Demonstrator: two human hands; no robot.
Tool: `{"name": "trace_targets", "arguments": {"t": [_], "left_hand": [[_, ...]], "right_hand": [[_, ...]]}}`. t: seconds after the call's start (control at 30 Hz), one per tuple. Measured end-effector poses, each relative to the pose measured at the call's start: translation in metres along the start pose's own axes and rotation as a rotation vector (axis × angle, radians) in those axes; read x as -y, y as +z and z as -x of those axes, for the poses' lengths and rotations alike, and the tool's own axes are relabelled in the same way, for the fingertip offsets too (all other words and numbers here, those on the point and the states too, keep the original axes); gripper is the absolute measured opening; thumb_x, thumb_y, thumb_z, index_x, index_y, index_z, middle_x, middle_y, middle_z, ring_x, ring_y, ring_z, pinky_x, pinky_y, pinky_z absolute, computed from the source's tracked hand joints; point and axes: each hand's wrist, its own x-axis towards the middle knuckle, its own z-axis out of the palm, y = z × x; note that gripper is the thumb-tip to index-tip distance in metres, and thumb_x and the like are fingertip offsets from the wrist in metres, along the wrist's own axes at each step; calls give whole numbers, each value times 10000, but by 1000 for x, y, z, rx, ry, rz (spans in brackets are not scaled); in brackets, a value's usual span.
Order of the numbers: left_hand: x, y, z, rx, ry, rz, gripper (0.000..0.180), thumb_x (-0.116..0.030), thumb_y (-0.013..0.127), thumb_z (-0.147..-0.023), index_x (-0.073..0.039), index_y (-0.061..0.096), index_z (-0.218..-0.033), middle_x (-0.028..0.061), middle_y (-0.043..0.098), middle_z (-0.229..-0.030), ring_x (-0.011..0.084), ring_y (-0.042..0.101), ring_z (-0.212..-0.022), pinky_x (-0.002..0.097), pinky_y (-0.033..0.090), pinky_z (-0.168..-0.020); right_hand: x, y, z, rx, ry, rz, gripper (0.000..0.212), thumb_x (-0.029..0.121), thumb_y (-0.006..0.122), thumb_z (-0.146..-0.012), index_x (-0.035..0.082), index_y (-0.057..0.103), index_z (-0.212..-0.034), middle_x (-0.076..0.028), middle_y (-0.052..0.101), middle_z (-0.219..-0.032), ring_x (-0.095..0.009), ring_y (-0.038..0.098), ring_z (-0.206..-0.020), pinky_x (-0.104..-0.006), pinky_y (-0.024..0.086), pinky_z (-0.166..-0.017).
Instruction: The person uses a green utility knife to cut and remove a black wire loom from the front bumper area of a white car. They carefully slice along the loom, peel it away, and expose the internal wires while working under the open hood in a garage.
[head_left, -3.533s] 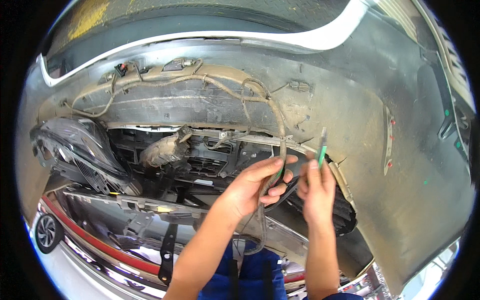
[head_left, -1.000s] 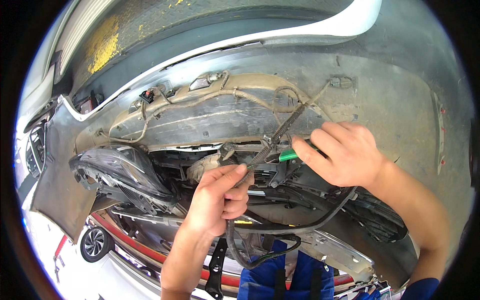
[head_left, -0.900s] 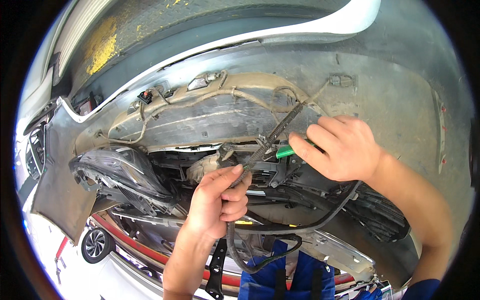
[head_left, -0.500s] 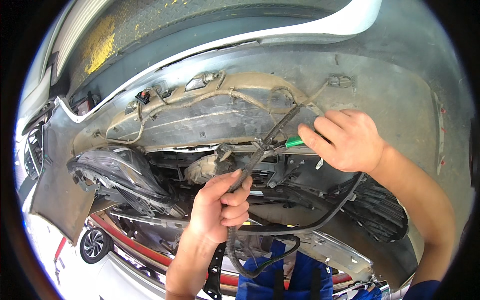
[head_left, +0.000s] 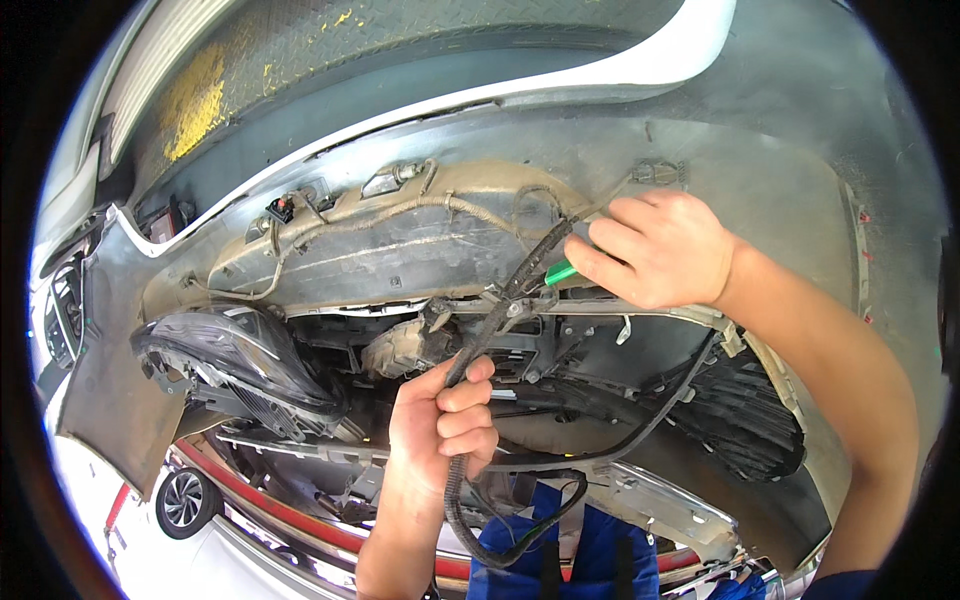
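Note:
A dark wiring harness (head_left: 495, 315) in ribbed sheathing runs up and to the right from my left hand (head_left: 442, 425). The fingers of that hand are wrapped round it, and below the fist the harness loops down and back up. My right hand (head_left: 668, 250) is closed on a slim green-handled tool (head_left: 560, 271), whose visible part points left toward the harness; its tip cannot be made out. The right fingertips are close beside the upper end of the harness. Behind both hands lies the dusty inner side of a detached bumper cover (head_left: 770, 190).
A thinner wiring loom (head_left: 400, 208) with sensors stretches along the bumper cover. At the left is a black headlight (head_left: 235, 345). A slatted black grille (head_left: 755, 420) sits at the right, and a black hose (head_left: 640, 437) curves below my hands. A car wheel (head_left: 187, 503) shows lower left.
My right hand and the green-handled tool have shifted left and slightly up in the picture. The whole view has moved a little. My left hand keeps its hold on the wiring harness.

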Motion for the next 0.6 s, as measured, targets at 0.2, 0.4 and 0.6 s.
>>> {"name": "trace_targets", "arguments": {"t": [0.2, 0.4, 0.6], "left_hand": [[11, -12, -2, 22, -19, 139, 296, -249, 420, -1090, 6, 528, -986, -95, 261, -602, 27, 213, -416, 210, 201, -350], [20, -23, -10, 93, 34, 103, 288, -224, 383, -1092, -1, 512, -966, -98, 275, -605, 9, 216, -411, 199, 210, -345], [27, -30, -12, 87, 36, 121, 305, -256, 388, -1102, -4, 512, -984, -92, 280, -612, 18, 214, -420, 204, 215, -347]], "right_hand": [[-22, -38, 23, 99, 139, 137, 283, 157, 692, -770, 58, 666, -1033, -38, 570, -751, -184, 612, -618, -305, 509, -488], [22, -34, 24, -132, 757, -225, 131, 122, 688, -926, 20, 662, -1004, -109, 640, -769, -264, 652, -597, -372, 516, -500], [100, -16, -21, -265, 1529, -1292, 307, 299, 760, -955, 12, 669, -899, 55, 528, -680, -63, 442, -642, -270, 388, -556]]}}
